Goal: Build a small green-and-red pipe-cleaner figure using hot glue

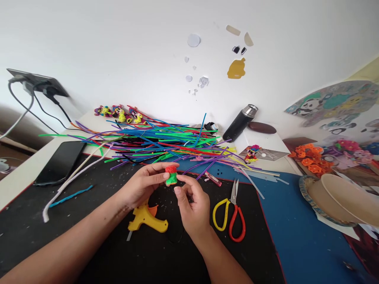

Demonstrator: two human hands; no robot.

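Note:
My left hand (pixel 145 181) pinches a small fuzzy red and green pipe-cleaner piece (pixel 171 176) between thumb and fingers. The red part is on top, with green below. Close to its right side is my right hand (pixel 194 201), its index finger pointing at the piece and its thumb held apart below. Whether that fingertip touches the piece I cannot tell. Beneath my left wrist lies a yellow glue gun (pixel 151 221), partly hidden. Scissors (pixel 232 213) with one yellow and one red handle rest right of my right hand, blades pointing away.
Many coloured pipe cleaners (pixel 166 138) lie heaped along the wall. A phone (pixel 60 162) is at the left, near a blue twisted stem (pixel 72 196). Behind stand a black flask (pixel 239 123) and several small figures (pixel 120 114). Bowls (pixel 346 197) occupy the right side.

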